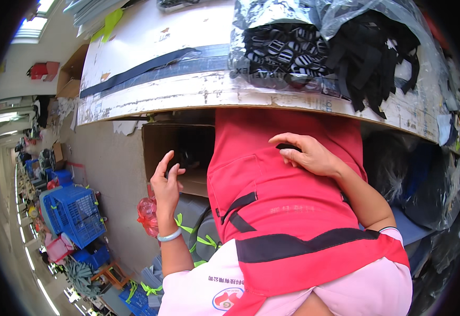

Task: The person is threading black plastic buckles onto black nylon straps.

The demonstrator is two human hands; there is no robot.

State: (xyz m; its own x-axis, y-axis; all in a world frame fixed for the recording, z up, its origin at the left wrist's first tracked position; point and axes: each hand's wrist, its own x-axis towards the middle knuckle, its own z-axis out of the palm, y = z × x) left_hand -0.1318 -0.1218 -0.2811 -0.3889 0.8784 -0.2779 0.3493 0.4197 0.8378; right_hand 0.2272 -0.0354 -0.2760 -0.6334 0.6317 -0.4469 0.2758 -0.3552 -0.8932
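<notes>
My left hand (166,181) is raised over the box's near side, its fingers apart and holding nothing I can see. In front of the red apron (288,184), my right hand (311,155) pinches a small black piece (287,146) between thumb and fingers; its exact kind is hard to make out. On the worn white table lies a long dark strap (137,71). To its right a clear plastic bag holds several black plastic buckles (288,50). Beside them, black webbing strips (369,55) spill from another clear bag.
The table (151,100) has a front edge just beyond my hands. Under it stands an open cardboard box (180,181). Grey bundles with green ties (206,239) sit below my left forearm. Blue crates (77,213) stand on the floor at left. Dark plastic-wrapped bags (425,184) are at right.
</notes>
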